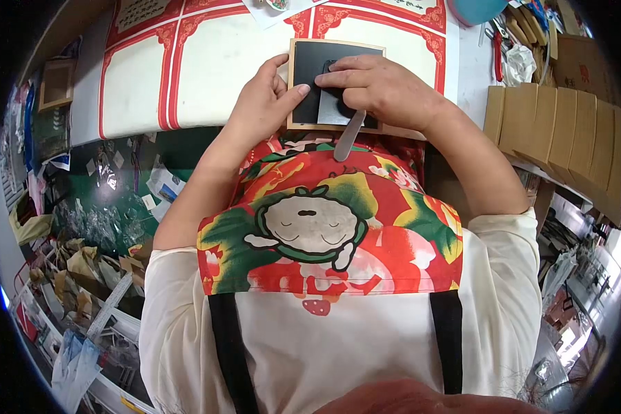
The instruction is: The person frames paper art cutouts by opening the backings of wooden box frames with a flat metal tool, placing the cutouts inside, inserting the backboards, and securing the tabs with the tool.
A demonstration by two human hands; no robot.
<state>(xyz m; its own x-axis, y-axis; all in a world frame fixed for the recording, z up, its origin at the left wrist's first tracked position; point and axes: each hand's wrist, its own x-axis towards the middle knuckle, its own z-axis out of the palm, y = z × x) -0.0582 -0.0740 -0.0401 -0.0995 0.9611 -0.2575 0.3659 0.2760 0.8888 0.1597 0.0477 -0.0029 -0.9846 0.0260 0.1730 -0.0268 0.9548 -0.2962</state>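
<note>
1. Clutter crowded the far left, where a small empty frame stood above clear plastic bags strewn on a green surface.
2. Next came the table, spread with a cream sheet bordered in red, its near edge close to my patterned apron.
3. On that near edge my left hand was partly closed around the left side of a wooden frame, the thumb laid over onto its black panel and the fingers curled by the rim.
4. At the middle of the panel lay a grey plate, its upper part dark and partly covered by my fingers.
5. To the right, my right hand was bent over that plate, fingertips pressing near its top. A flat metal blade stuck out below the palm, pointing towards me; it looked tucked in my grip, though its handle was hidden.
6. I judged the step in hand to be pressing or working at the plate. A next move called for a steady left hold and care that the blade stayed off the panel.
7. Farther right stood a row of brown boxes, with a red-handled tool behind them.
</note>
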